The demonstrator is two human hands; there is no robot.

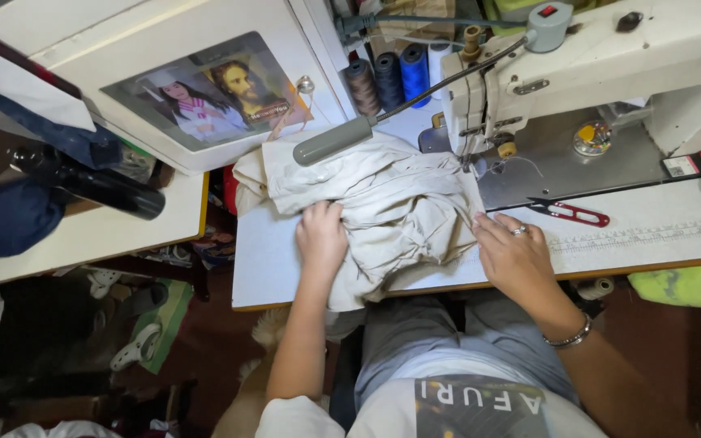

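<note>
White table point(285, 268) carries a sewing machine point(578, 73) with beige cloth point(383, 203) bunched at its needle end. That cloth looks soft, light and floppy; I'd take it by a fold or edge. Left hand point(320, 237) lies palm down on the heap, fingers curled into it. Right hand point(513, 255) presses flat, fingers together, on the cloth's right edge, beside red snips point(571, 212).

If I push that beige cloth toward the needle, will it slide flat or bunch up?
The beige cloth already lies in deep folds, so it is probably floppy and would bunch. Part hangs off the table edge, so it may drag. Both the left hand and right hand press it.
</note>
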